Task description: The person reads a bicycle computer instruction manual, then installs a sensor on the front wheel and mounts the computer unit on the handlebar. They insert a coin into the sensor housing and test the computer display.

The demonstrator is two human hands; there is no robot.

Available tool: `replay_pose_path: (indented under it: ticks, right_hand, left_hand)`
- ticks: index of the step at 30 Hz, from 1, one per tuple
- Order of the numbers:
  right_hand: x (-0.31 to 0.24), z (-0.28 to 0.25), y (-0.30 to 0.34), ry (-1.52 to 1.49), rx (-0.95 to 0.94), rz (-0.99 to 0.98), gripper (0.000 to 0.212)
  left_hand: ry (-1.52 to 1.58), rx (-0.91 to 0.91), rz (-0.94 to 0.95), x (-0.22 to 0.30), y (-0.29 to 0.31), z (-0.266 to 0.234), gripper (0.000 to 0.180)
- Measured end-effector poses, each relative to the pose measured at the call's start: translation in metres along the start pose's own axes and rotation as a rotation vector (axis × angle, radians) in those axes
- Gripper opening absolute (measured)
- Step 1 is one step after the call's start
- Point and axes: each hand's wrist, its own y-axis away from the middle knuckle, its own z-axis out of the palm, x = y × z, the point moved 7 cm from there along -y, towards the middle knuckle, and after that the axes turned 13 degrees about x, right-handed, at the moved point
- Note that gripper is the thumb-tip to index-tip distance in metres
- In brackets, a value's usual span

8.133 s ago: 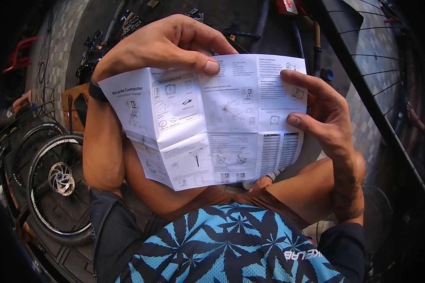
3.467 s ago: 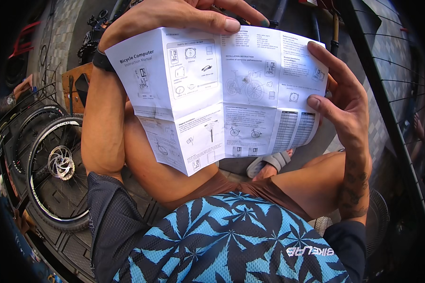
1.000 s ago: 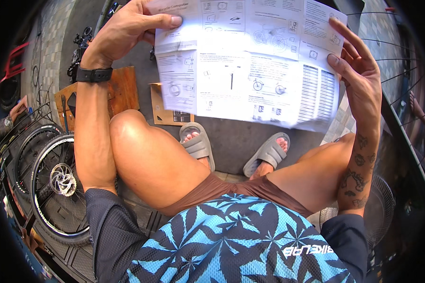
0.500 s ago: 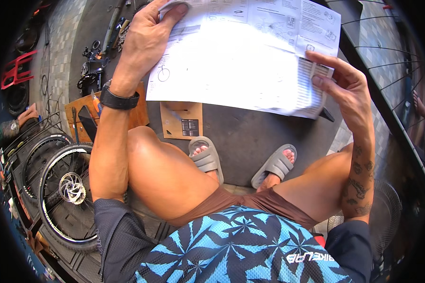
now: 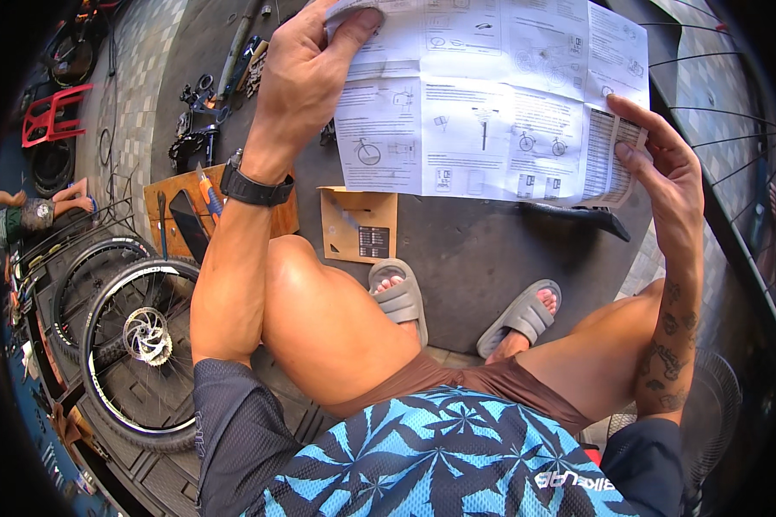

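Note:
A large unfolded instruction sheet (image 5: 470, 112), white with crease lines and small bicycle drawings, spans the space between my hands. My left hand (image 5: 306, 82) pinches its upper left corner, thumb on the printed face. At the right edge, my right hand (image 5: 660, 155) grips the paper between thumb and forefinger. A black watch band (image 5: 259, 185) circles my left wrist. Beyond my knees, a brown cardboard package (image 5: 345, 228) with a dark printed panel lies on the dark mat, partly behind the sheet's lower edge.
On my left a wooden board (image 5: 280, 215) carries a phone (image 5: 188, 220) and an orange-and-blue cutter (image 5: 207, 191). Bicycle wheels (image 5: 95, 362) lie below it. Bike parts (image 5: 197, 129) sit farther off, near a red stool (image 5: 56, 116). A spoked wheel (image 5: 724, 112) stands at right; another person (image 5: 39, 211) is far left.
The view has shifted a little, so everything sits farther right. The glare on the sheet has faded, and its drawings now show clearly. Both hands keep their hold.

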Motion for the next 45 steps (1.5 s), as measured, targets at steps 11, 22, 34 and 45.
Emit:
replay_pose_path:
  ticks: [11,22,34,45]
  right_hand:
    - [0.003,0.000,0.001,0.047,0.031,0.010,0.042]
    - [0.002,0.000,0.002,0.070,0.040,0.001,0.042]
    - [0.003,0.001,0.002,0.092,0.038,0.014,0.041]
    - [0.003,0.003,0.002,0.089,0.038,0.016,0.043]
  left_hand:
    - [0.124,-0.016,-0.072,0.010,0.001,0.004,0.025]
    - [0.162,-0.018,-0.092,0.010,0.001,0.003,0.028]
    - [0.158,-0.027,-0.064,0.010,0.001,0.002,0.026]
    - [0.111,-0.038,-0.071,0.011,0.001,0.000,0.026]
